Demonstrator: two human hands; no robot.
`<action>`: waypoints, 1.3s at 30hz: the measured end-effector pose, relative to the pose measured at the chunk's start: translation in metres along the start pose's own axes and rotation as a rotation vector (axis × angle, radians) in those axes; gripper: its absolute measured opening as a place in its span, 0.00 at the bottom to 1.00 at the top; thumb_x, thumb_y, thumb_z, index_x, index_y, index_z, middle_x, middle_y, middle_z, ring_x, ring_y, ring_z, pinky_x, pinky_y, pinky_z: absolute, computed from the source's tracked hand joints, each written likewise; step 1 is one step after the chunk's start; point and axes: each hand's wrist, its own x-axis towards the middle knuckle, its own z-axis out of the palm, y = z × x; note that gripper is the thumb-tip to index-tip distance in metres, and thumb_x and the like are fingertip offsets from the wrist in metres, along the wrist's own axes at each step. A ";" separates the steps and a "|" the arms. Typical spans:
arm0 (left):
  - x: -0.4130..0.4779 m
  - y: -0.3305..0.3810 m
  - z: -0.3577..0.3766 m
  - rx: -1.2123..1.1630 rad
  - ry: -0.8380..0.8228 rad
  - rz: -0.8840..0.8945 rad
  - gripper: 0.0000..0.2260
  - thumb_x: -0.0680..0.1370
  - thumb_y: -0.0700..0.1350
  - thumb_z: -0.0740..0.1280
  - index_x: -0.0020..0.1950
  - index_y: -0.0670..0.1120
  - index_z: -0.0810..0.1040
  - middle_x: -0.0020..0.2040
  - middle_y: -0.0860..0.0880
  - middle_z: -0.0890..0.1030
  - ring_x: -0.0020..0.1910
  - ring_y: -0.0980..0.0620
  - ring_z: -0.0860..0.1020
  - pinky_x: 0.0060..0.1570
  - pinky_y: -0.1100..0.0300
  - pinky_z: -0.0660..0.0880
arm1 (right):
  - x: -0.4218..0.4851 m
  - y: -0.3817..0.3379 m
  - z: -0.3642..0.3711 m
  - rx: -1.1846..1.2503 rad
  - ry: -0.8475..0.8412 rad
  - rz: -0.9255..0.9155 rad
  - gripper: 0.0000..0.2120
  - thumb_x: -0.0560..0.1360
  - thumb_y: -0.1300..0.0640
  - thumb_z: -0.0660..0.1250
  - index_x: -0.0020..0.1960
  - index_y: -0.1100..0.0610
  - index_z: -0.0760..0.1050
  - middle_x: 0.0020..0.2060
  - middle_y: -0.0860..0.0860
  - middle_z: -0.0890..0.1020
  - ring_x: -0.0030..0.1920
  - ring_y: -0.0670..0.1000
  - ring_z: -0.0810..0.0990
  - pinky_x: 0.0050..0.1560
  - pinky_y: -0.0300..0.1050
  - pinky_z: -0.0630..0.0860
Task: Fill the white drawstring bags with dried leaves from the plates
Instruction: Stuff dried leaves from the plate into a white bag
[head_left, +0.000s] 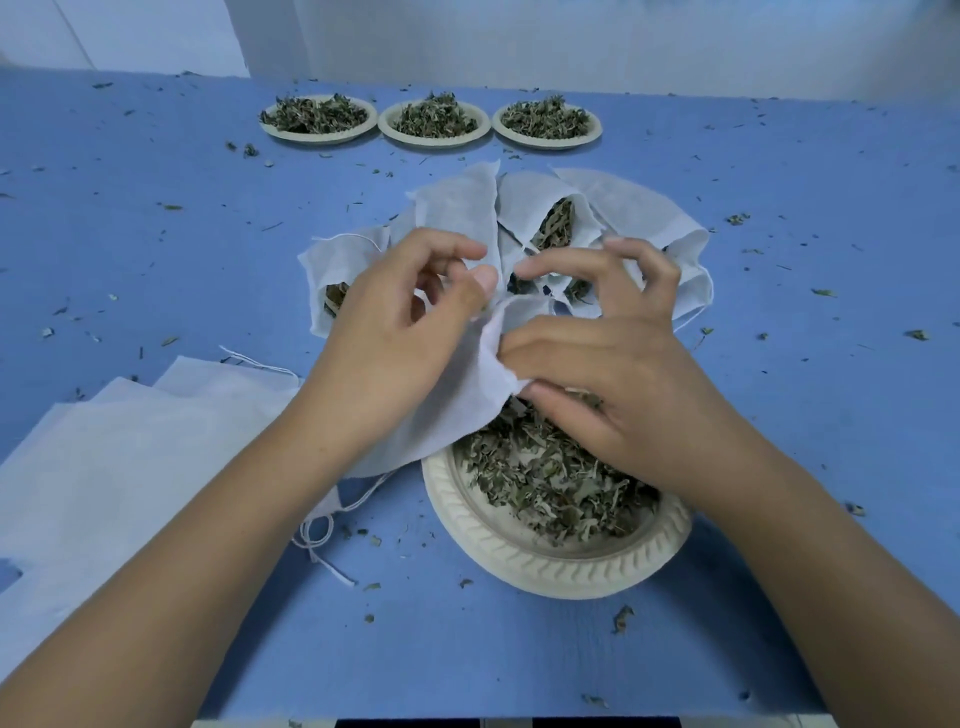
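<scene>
- Holding one white bag (457, 410) over the near plate (519, 551), both hands are close together and clamped on the cloth. The left hand (400, 332) grips one side and the right hand (613, 374) pinches the edge.
- The bag hangs just over the dried leaves (545, 483), by the front edge of the table (831, 415).
- The step now looks like pulling the bag's mouth open. I cannot tell if it is open yet.
- To do it well, pull the two sides apart so the hole is wide.
- Keep the hole over the plate, so bits that fall land back on it and not on the table.
- Hold the cloth softly. It looks thin and may slip or fold shut.
- Full bags (649, 208) lie in a heap in the middle of the table, just behind the hands.
- Flat empty bags (130, 457) wait near the front left corner.
- Three more plates (435, 139) of leaves sit in a row by the far edge.
</scene>
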 end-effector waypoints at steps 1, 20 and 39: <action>0.002 0.000 0.000 0.009 -0.050 -0.068 0.06 0.81 0.49 0.62 0.50 0.56 0.79 0.43 0.63 0.80 0.42 0.67 0.76 0.45 0.73 0.69 | 0.000 -0.003 0.002 0.002 -0.013 -0.022 0.13 0.80 0.55 0.59 0.44 0.52 0.81 0.45 0.38 0.82 0.67 0.56 0.71 0.67 0.59 0.53; 0.008 0.001 -0.007 -0.891 -0.128 -0.239 0.10 0.70 0.43 0.69 0.49 0.48 0.84 0.39 0.55 0.83 0.40 0.59 0.80 0.44 0.67 0.76 | 0.001 -0.007 0.006 -0.040 -0.010 -0.027 0.12 0.79 0.56 0.61 0.48 0.52 0.84 0.52 0.40 0.83 0.69 0.60 0.69 0.68 0.63 0.53; 0.007 -0.002 -0.027 0.294 -0.013 0.525 0.08 0.78 0.37 0.67 0.55 0.47 0.80 0.35 0.55 0.79 0.34 0.57 0.78 0.42 0.68 0.75 | -0.003 0.006 0.000 -0.067 0.106 0.199 0.12 0.75 0.59 0.61 0.40 0.56 0.82 0.40 0.45 0.85 0.55 0.55 0.80 0.67 0.55 0.57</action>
